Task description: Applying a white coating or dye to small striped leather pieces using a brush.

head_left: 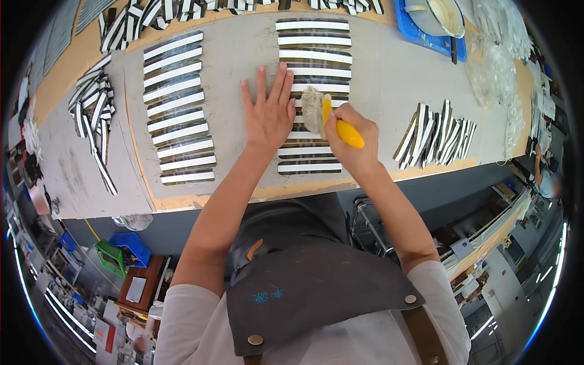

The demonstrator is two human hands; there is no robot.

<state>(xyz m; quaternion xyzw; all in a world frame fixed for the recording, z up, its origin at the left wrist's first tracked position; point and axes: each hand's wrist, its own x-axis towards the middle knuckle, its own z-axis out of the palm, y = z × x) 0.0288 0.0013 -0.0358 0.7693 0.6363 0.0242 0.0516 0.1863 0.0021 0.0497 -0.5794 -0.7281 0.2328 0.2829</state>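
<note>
My right hand (358,135) is closed around the yellow handle of a wide brush (313,108). The brush's pale bristles rest on a column of black-and-white strips (313,41), laid side by side across the board. My left hand (269,112) lies flat with fingers stretched out, its fingertips at the left ends of those strips. To the left runs a second column of similar strips (176,112), with a shiny, wet-looking middle. Brush and right hand hide part of the strips beneath them.
Loose strips lie in piles at the left (94,115), at the right (435,135) and along the far edge (176,13). A blue tray (420,33) holds a white bowl (443,17) at the far right, near clear plastic (493,67). The table's front edge (243,198) is close to me.
</note>
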